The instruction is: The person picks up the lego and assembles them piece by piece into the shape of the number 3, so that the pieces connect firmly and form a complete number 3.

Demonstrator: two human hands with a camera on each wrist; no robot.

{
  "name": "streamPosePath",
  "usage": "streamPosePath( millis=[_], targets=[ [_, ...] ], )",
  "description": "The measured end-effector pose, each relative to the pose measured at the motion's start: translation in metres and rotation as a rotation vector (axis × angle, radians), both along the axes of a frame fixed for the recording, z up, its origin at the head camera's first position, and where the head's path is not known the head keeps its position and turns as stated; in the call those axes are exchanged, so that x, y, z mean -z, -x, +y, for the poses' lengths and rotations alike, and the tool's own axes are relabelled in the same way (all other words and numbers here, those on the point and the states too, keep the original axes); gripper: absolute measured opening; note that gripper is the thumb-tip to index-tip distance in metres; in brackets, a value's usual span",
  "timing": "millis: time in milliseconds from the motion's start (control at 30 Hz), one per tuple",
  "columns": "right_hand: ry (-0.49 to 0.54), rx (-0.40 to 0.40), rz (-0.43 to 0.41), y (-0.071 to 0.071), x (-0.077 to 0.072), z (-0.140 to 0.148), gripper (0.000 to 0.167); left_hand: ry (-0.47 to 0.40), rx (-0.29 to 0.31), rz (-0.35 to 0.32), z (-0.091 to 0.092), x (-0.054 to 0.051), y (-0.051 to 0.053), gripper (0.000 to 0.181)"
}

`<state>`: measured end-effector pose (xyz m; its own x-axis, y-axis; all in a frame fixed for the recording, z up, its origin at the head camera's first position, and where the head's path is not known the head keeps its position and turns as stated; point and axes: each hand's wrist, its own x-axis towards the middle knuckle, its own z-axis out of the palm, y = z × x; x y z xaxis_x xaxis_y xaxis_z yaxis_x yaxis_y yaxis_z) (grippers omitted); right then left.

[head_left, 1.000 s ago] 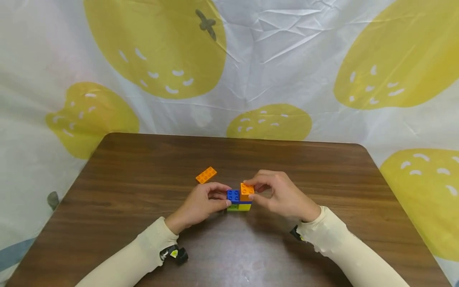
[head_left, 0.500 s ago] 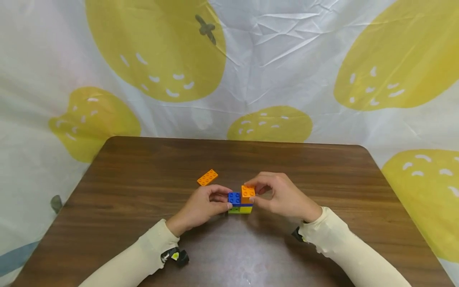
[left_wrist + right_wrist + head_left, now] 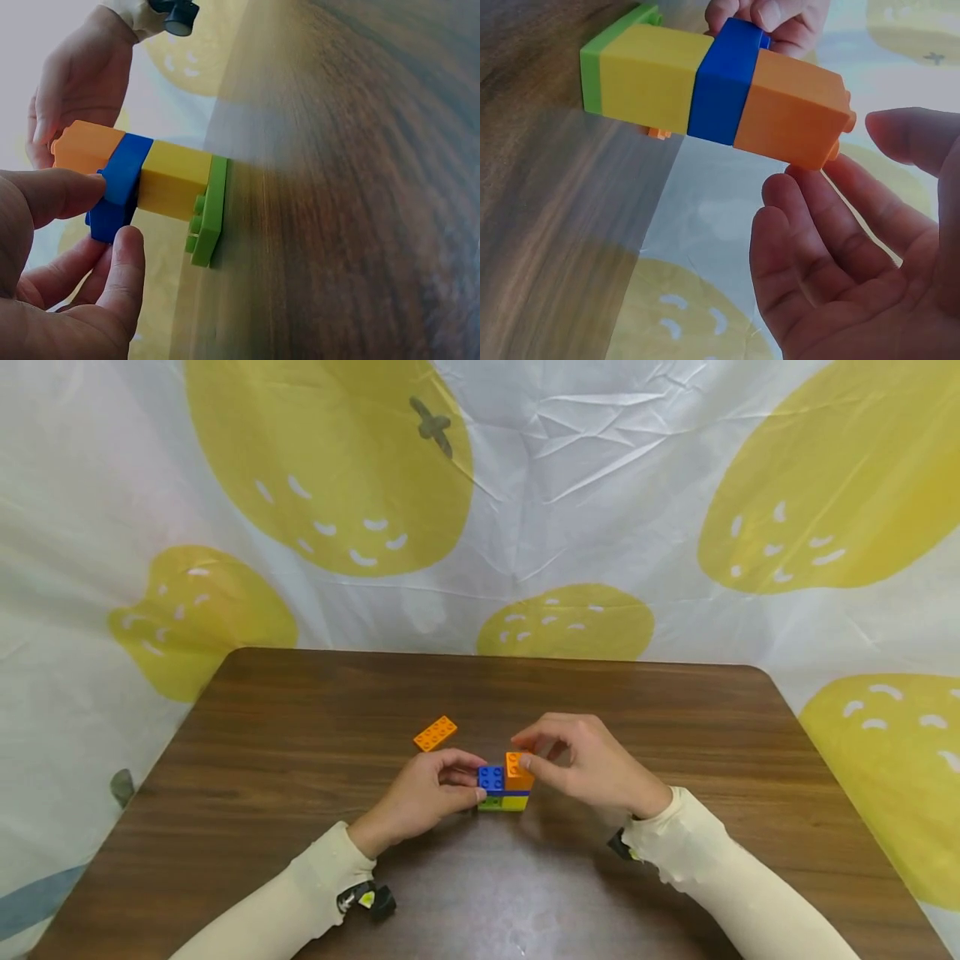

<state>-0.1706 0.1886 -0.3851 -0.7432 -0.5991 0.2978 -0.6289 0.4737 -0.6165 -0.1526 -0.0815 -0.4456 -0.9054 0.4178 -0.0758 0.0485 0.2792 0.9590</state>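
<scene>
A small stack of toy building bricks stands upright on the table. Its base is a green plate [image 3: 214, 214], with a yellow brick [image 3: 176, 180] on one end, a blue brick [image 3: 491, 778] over that, jutting left, and an orange brick [image 3: 516, 777] on top at the right. My left hand [image 3: 416, 789] pinches the jutting end of the blue brick between thumb and fingers. Beside the orange brick is my right hand [image 3: 588, 766], its thumb apart from the brick and its fingers loosely spread. Whether a right fingertip still touches the brick's far edge I cannot tell.
A flat orange plate [image 3: 435, 733] with studs lies on the wooden table [image 3: 337, 710], behind and left of the stack. Behind the table hangs a pale curtain [image 3: 517, 510] printed with yellow fruit. Both sleeves carry a black wrist camera [image 3: 367, 900].
My right thumb and fingers have loosened from the orange brick, which stays on top of the blue one. The left hand keeps its pinch on the blue brick. The head view has shifted slightly.
</scene>
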Motion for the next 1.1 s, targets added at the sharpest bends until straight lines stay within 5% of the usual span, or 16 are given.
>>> streamPosePath(
  millis=[533,1100],
  targets=[
    [0.004,0.025,-0.006,0.016,0.001,-0.005,0.018,0.003,0.001,0.003,-0.003,-0.001,-0.001,0.034],
    [-0.011,0.032,-0.001,0.051,0.005,-0.025,0.022,-0.006,0.011,0.016,-0.004,0.000,0.001,0.036]
  ],
)
